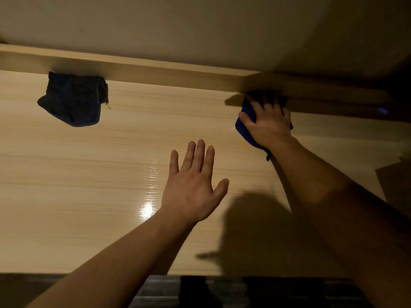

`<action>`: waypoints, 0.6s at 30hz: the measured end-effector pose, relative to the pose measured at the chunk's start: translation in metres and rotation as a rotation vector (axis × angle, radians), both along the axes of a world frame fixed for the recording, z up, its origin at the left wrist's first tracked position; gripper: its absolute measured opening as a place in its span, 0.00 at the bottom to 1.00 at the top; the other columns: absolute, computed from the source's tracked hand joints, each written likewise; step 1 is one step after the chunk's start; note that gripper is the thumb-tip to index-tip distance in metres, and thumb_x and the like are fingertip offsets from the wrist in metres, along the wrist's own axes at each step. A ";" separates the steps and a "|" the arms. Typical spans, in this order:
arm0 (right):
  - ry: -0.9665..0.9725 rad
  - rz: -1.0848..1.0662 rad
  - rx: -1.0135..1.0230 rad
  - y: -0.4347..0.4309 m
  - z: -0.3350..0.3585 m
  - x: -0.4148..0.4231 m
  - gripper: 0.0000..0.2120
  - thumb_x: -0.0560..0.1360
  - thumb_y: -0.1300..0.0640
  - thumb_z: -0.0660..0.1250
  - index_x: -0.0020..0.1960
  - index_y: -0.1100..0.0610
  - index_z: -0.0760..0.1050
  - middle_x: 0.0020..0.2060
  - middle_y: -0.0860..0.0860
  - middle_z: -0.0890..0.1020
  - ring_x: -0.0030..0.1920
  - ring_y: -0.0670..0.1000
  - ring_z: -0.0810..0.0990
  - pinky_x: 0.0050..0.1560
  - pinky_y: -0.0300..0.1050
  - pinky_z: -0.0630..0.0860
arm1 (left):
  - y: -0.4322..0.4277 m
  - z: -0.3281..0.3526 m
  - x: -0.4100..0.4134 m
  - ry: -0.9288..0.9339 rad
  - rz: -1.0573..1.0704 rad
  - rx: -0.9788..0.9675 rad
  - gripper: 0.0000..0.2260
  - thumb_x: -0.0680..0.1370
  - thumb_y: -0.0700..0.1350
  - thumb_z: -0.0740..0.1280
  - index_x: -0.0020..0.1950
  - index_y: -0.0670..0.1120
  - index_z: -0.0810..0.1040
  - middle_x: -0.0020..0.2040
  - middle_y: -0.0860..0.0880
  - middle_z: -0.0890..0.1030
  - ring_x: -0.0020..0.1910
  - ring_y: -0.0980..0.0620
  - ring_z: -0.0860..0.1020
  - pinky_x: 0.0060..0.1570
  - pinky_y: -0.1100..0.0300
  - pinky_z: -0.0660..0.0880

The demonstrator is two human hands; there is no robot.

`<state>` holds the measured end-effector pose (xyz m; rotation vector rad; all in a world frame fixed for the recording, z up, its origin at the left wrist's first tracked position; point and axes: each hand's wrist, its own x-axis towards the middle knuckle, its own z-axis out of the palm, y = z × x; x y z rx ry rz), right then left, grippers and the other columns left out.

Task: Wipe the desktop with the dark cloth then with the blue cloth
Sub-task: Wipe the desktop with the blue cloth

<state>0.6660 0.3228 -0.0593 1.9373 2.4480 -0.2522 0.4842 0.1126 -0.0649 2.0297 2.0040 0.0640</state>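
The light wooden desktop [93, 174] fills most of the view. A dark cloth [73, 100] lies crumpled at the far left, against the raised back ledge, with no hand on it. My right hand [268, 123] presses down on the blue cloth [243, 127] at the far right, close to the ledge; the cloth sticks out to the left of and below the hand. My left hand [193, 185] hovers flat over the middle of the desk, fingers spread, holding nothing.
A raised wooden ledge [155, 72] runs along the back of the desk below a plain wall. The desk's front edge [89, 273] is near me, with a dark floor beneath. A dark shadow covers the right corner.
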 end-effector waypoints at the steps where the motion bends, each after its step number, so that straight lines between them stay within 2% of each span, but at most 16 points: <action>1: -0.008 0.002 -0.005 0.000 -0.001 0.001 0.33 0.79 0.28 0.45 0.82 0.37 0.49 0.83 0.51 0.55 0.82 0.59 0.49 0.78 0.63 0.47 | 0.000 0.000 0.000 -0.002 0.002 -0.004 0.38 0.84 0.70 0.42 0.87 0.50 0.37 0.87 0.47 0.34 0.84 0.48 0.30 0.81 0.39 0.32; 10: -0.061 0.055 0.013 -0.051 0.000 0.020 0.34 0.79 0.27 0.45 0.83 0.37 0.48 0.84 0.50 0.54 0.82 0.59 0.50 0.77 0.65 0.52 | 0.000 -0.001 0.000 -0.006 0.012 0.008 0.39 0.83 0.70 0.42 0.88 0.50 0.39 0.88 0.47 0.37 0.85 0.48 0.33 0.82 0.38 0.34; 18: -0.040 0.074 -0.016 -0.140 0.000 0.050 0.34 0.80 0.27 0.44 0.83 0.37 0.45 0.84 0.48 0.48 0.83 0.55 0.44 0.79 0.62 0.48 | 0.000 -0.001 0.001 -0.007 0.008 0.025 0.39 0.83 0.71 0.42 0.88 0.50 0.40 0.88 0.46 0.38 0.86 0.47 0.34 0.82 0.37 0.35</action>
